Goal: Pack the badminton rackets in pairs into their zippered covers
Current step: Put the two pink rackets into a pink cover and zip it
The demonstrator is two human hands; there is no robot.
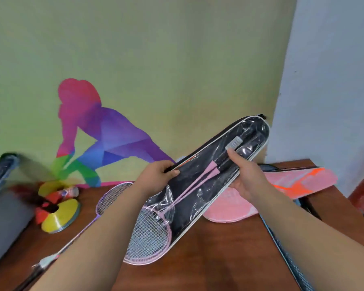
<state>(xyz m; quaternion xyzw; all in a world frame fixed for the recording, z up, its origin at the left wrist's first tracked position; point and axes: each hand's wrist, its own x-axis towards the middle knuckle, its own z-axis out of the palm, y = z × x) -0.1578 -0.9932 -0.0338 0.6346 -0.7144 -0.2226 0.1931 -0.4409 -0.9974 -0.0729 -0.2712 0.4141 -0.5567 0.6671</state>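
Observation:
A black cover with a clear plastic front slants up from the table's middle toward the far right. Two pink rackets lie inside it, handles up, and their heads stick out of its lower open end. My left hand pinches the cover's upper left edge. My right hand grips the cover's right side, thumb on the plastic front. A purple racket lies loose on the wooden table, partly hidden under my left forearm.
A pink and orange cover lies flat behind the black one at right. A dark racket or cover runs along the table's right side. Yellow disc cones and shuttlecocks sit at left, beside a grey roll. The wall stands close behind.

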